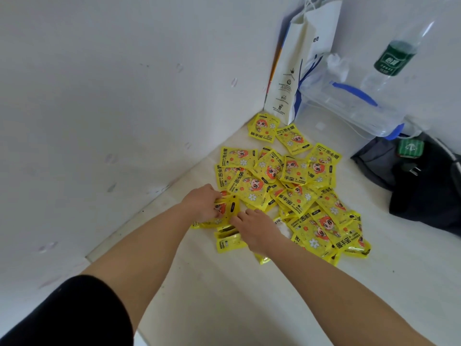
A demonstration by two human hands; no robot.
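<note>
Several yellow hand-warmer packets [289, 181] lie scattered in a heap on the pale floor by a wall corner. My left hand [202, 202] grips one yellow packet [228, 208] at the heap's near left edge, fingers curled round its left side. My right hand [257, 229] pinches the same packet's lower right edge and covers other packets beneath it. A few more packets [228, 239] lie just below the held one.
A white paper bag [294, 71] stands in the corner. A large clear water jug [354, 103] lies beside it, and a green-labelled bottle [396, 56] stands at the right. A dark bag [424, 186] sits on the floor to the right. White walls close in left and behind.
</note>
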